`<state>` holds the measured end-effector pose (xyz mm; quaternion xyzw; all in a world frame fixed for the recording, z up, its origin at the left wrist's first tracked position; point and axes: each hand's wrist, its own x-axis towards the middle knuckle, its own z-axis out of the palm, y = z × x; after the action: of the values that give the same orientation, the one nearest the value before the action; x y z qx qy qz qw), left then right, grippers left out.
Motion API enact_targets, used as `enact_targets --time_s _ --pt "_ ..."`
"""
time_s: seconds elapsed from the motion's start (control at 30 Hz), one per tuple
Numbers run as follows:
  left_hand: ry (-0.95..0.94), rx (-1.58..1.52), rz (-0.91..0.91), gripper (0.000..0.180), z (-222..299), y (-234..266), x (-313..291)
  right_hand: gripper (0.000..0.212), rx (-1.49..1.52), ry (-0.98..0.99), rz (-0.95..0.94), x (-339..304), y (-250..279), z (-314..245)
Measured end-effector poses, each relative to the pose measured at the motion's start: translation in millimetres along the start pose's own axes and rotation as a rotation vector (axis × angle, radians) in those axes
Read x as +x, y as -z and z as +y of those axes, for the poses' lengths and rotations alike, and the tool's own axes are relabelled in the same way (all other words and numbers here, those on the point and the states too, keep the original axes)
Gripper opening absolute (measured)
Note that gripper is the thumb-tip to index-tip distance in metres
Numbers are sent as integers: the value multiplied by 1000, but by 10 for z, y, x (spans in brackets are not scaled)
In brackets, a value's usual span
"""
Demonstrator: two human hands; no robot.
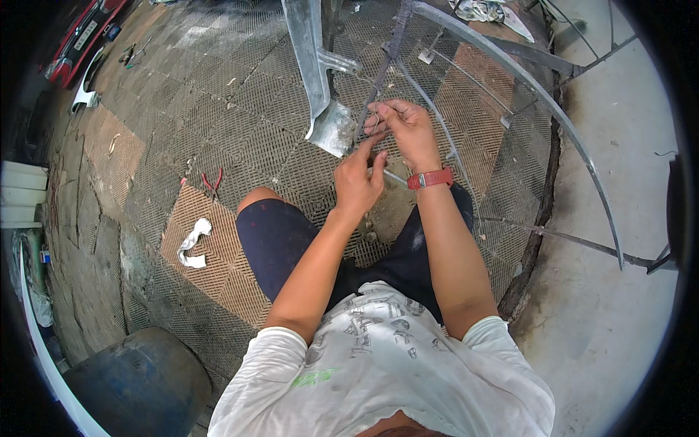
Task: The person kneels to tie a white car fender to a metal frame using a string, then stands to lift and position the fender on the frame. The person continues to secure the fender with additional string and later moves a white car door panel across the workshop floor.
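A thin wire (pixel 376 115) runs between my hands, beside a dark metal bar. My right hand (pixel 409 135), with a red watch on its wrist, is closed on the wire with thumb and fingers. Just below and to its left is my left hand (pixel 357 178). Its index finger reaches toward the right fingertips, and the thumb stands apart from it. Left of the hands hangs a long grey metal panel (pixel 309 62) with a wider flared lower end. It is next to a metal rack (pixel 502 54) of curved and straight bars.
Red-handled pliers (pixel 212 183) and a crumpled white strip (pixel 194 244) lie on patterned floor mats (pixel 211 269) to the left. A dark blue rounded barrel (pixel 138 386) stands at lower left. A pale wall (pixel 604 328) borders the right. A red car (pixel 84 36) is at far left.
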<state>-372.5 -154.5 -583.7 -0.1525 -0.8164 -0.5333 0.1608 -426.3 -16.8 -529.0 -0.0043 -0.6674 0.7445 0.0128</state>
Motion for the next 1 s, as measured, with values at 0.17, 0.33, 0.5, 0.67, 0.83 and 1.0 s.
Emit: enact_targets --time_s 0.17,0.33,0.5,0.67,0.83,1.0 --pt "200 2 -63 21 -158 213 -309 30 476 -108 -150 60 33 221" --pt "244 0 -53 18 -194 291 -341 28 538 -141 -333 248 195 352" --pt "282 -51 35 25 -190 355 -78 19 65 56 -127 136 138 147" --pt "52 -1 123 42 -57 371 627 21 -236 146 187 -130 -22 195" --pt "95 -24 -101 54 192 340 988 18 -492 313 403 -219 -108 396" --pt "69 146 12 42 237 248 1020 17 -838 401 482 -166 -98 321"
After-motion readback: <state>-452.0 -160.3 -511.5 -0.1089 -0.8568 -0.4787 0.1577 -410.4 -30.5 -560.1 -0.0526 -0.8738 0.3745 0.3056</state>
